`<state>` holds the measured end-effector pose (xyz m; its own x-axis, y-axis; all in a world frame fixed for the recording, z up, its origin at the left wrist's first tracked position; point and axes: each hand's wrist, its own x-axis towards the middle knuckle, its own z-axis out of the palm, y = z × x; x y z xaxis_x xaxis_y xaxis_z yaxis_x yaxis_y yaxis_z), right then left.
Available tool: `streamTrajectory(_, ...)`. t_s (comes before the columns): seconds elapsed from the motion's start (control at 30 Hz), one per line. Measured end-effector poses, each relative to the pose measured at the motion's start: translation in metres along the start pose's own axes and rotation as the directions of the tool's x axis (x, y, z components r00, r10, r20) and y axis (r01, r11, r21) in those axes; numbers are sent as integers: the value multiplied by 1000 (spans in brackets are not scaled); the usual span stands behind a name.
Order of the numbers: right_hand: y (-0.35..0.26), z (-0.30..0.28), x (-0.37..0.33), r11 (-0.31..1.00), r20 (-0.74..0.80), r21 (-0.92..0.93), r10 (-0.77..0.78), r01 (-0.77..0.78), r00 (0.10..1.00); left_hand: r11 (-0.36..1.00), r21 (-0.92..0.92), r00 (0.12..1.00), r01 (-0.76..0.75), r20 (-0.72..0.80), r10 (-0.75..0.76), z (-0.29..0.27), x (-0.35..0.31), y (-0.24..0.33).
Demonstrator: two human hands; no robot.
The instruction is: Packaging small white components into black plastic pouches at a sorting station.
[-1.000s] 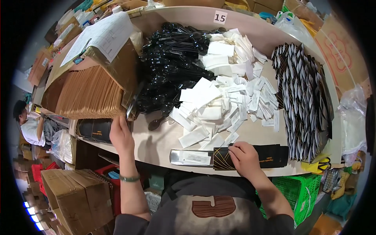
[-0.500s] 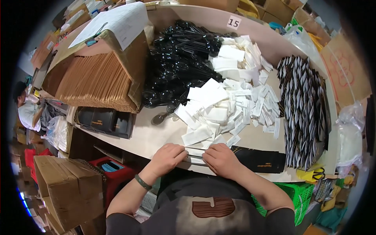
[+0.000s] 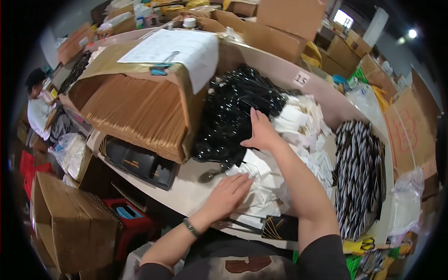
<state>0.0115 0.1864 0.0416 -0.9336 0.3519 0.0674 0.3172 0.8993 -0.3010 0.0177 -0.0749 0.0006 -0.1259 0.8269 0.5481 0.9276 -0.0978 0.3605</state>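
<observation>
My right hand [image 3: 262, 132] reaches over the heap of glossy black plastic cutlery [image 3: 228, 121], its thumb and fingers spread and nothing held. Below it, my left hand [image 3: 229, 193] lies with fingers stretched out on the loose white paper packets [image 3: 261, 175]. One dark spoon [image 3: 206, 177] juts out from the heap's near side. At the table's front edge, a black sleeve with gold lines [image 3: 280, 227] lies partly under my right forearm.
At the left stands an open carton [image 3: 196, 107] packed with brown folded card [image 3: 135, 116]. Beneath it sits a black tray [image 3: 140, 158]. Rows of black-and-white packets [image 3: 359, 177] stand at the right. Another person [image 3: 39, 112] sits far left.
Both hands have come apart from the front edge, where they were at thin dark strips. My right hand has moved up to the black cutlery, my left onto the packets. The view has shifted.
</observation>
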Motion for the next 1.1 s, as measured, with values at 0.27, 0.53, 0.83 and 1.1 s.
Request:
streamTrajectory(0.27,-60,5,30,983,-106,-148,89,-105,990,988,-116,993,105,68,-97,38,24,-4)
streamTrajectory(0.53,-126,-27,-10,990,-286,-92,-129,107,950,992,-75,984,105,155,-93,31,9,-5)
streamTrajectory(0.83,-140,77,-55,942,-301,-260,-289,213,909,918,-253,893,306,412,-184,21,-43,-10)
streamTrajectory(1.1,-114,17,-100,953,-212,48,-284,301,935,973,-215,951,87,307,-17,-55,-21,-10)
